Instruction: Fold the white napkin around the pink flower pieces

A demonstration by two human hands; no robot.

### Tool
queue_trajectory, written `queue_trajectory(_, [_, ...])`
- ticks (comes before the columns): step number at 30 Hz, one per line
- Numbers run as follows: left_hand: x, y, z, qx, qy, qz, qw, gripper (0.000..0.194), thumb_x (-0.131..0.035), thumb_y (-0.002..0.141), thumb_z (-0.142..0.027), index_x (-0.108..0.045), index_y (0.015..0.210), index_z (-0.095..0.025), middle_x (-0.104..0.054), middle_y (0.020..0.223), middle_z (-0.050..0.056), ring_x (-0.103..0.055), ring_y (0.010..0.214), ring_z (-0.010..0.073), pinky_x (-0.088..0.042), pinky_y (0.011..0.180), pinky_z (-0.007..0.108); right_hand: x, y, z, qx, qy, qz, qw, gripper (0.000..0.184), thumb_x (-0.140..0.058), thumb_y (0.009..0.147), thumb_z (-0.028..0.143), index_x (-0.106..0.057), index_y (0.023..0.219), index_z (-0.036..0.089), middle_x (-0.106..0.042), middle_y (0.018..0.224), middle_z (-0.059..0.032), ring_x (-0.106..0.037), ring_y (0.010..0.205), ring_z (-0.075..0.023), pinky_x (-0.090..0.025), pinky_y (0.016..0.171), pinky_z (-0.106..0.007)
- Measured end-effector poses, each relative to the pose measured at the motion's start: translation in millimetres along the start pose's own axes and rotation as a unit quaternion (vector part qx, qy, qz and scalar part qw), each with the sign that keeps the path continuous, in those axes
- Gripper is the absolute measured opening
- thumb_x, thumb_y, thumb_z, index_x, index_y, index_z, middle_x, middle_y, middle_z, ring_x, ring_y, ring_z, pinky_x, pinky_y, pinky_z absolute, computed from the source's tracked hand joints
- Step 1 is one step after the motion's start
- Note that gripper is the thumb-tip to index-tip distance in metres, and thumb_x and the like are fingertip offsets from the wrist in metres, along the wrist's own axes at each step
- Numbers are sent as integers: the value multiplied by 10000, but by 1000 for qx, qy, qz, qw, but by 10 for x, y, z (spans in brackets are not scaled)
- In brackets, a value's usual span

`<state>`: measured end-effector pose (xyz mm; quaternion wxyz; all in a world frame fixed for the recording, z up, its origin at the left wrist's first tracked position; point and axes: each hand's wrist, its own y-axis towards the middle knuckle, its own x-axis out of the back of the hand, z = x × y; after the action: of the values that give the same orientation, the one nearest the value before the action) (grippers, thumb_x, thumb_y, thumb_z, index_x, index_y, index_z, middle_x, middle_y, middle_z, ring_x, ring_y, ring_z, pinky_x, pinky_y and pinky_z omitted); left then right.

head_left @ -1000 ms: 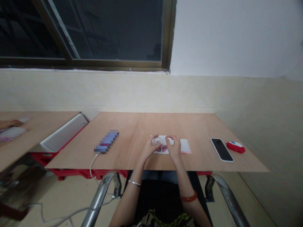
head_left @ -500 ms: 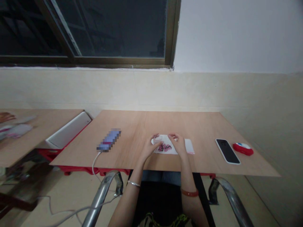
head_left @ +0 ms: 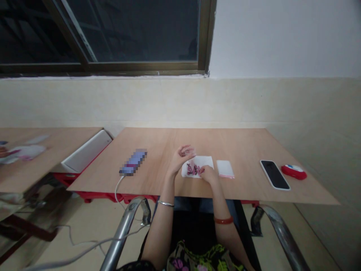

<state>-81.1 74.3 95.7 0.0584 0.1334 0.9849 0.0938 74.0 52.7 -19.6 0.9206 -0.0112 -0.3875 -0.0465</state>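
Observation:
My left hand is raised just above the left edge of a white tissue, its fingers curled. Whether those fingers hold anything small cannot be made out. On the tissue lies a clump of pink and dark beads or bits. My right hand rests at the clump's right side, its fingertips hidden behind the hand. A small white packet with a red edge lies to the right of the tissue, apart from it.
A wooden board holds a black phone, a red-and-white object and a blurred blue device with a white cable. A co-worker's hand shows at far left. Chrome chair arms flank me.
My left hand has lifted off the tissue and curled. My right hand has moved down onto the clump's side. The tissue now sits apart from the packet, and the view has tilted slightly.

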Motion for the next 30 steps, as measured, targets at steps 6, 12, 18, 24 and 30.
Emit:
queue_trajectory(6, [43, -149, 158, 9, 11, -18, 1000, 472, -763, 589, -216, -595, 1021, -132, -648, 1009, 94, -603, 920, 195, -470, 866, 369, -13, -7, -34, -2, 6, 17, 1000, 124, -559, 710, 118, -667, 674, 167, -690, 750, -66, -614, 687, -157, -390, 612, -229])
queue_trajectory(12, [107, -179, 277, 21, 0, -9, 1000, 463, -758, 595, -203, -606, 1027, -137, -643, 1044, 95, -586, 974, 202, -449, 910, 384, 40, 6, -52, 17, 19, 35, 999, 119, -559, 707, 132, -669, 668, 157, -685, 732, -57, -604, 686, -146, -392, 614, -217])
queue_trajectory(18, [193, -193, 360, 25, -16, 28, 999, 470, -758, 595, -165, -608, 1039, -135, -619, 1109, 110, -569, 1014, 207, -425, 934, 394, 136, 45, 13, 34, 55, 2, 998, 102, -556, 718, 158, -656, 695, 151, -662, 682, -48, -577, 644, -136, -399, 607, -222])
queue_trajectory(24, [197, -226, 368, 27, -23, 55, 998, 500, -767, 585, -156, -601, 1056, -133, -611, 1132, 124, -559, 1042, 217, -404, 957, 407, 310, 18, 186, 93, 94, -87, 987, 123, -540, 736, 222, -646, 732, 159, -647, 725, -40, -571, 694, -154, -415, 669, -260])
queue_trajectory(30, [197, -240, 409, 37, -18, 72, 997, 471, -751, 611, -161, -599, 1055, -124, -608, 1131, 136, -566, 1023, 213, -424, 928, 402, 520, -58, 418, 141, 150, -223, 953, 184, -541, 777, 313, -636, 800, 157, -634, 819, -65, -560, 813, -187, -421, 765, -312])
